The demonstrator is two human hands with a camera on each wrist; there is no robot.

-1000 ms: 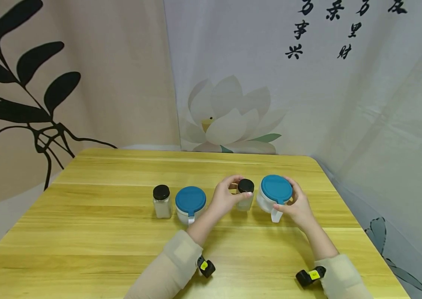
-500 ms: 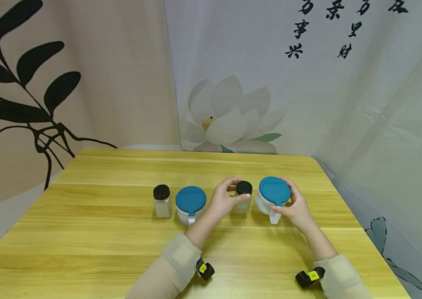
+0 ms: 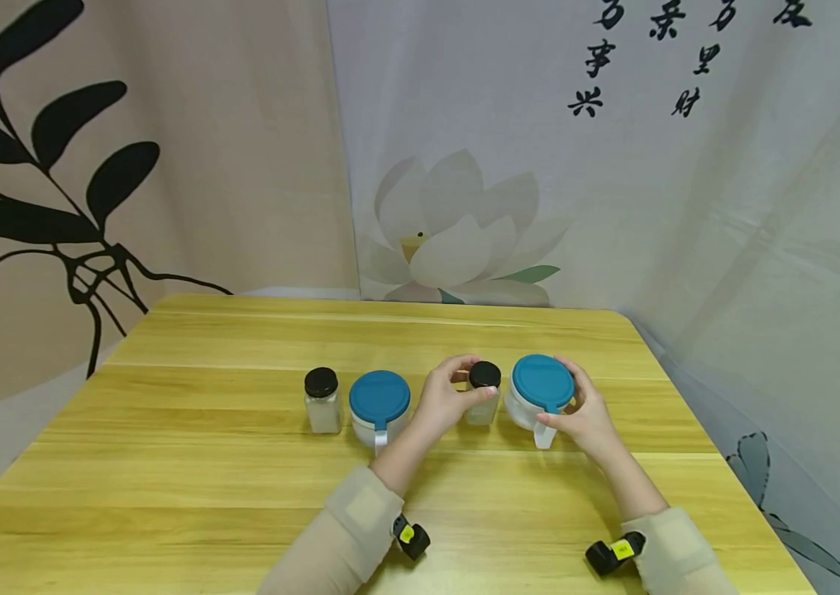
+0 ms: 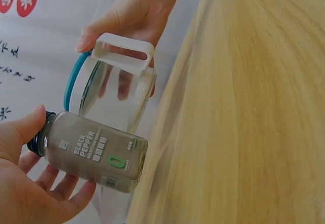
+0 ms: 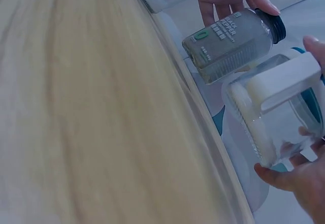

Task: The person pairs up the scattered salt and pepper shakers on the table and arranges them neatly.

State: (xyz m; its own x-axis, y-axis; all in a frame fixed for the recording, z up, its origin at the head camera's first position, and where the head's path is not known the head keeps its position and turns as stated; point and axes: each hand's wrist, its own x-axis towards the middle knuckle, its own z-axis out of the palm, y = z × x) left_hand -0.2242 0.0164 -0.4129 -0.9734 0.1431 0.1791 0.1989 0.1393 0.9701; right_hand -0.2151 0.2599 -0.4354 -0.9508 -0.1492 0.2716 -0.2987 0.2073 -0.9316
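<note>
In the head view my left hand (image 3: 444, 398) grips a glass pepper bottle (image 3: 481, 410) with a black cap. "BLACK PEPPER" reads on the label of this pepper bottle (image 4: 99, 150) in the left wrist view. To its right, my right hand (image 3: 585, 415) holds a clear glass jar (image 3: 524, 406) with a blue lid and a white handle, thumb near the handle and fingers round the far side. The handle of this jar (image 5: 284, 82) shows large in the right wrist view. Both stand upright with a narrow gap between them. Whether their bases touch the table I cannot tell.
Left of my hands, a second black-capped bottle (image 3: 322, 405) and a second blue-lidded jar (image 3: 379, 401) stand side by side on the wooden table (image 3: 189, 463). My left forearm passes close to that jar. A printed cloth (image 3: 465, 223) hangs behind the table's far edge.
Both hands have shifted slightly left and toward me, carrying the pepper bottle and the jar along. The second bottle and second jar have stayed put.
</note>
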